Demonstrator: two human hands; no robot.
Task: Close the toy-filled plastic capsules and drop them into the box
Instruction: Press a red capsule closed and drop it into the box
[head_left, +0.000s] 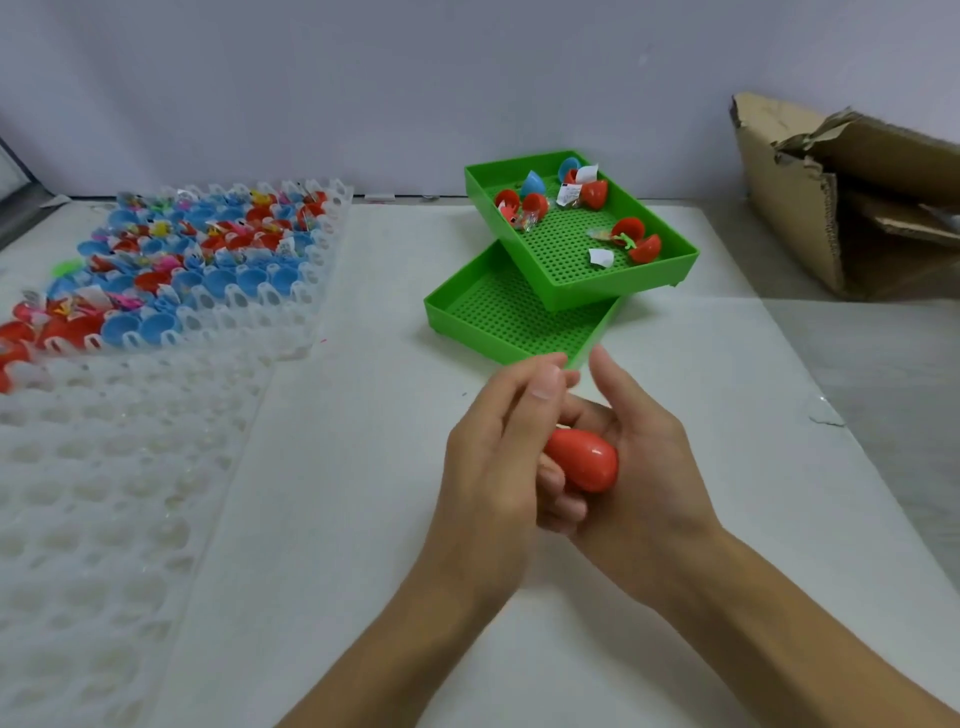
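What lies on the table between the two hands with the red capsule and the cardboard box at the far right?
In the head view, only bare white table lies between the hands holding the red capsule and the cardboard box. The green trays sit left of that line.

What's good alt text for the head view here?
Two hands, left hand and right hand, hold a red capsule together over a white table. Beyond lie two stacked green trays, the upper holding open capsules, a capsule-filled white rack at left, and a cardboard box at right.
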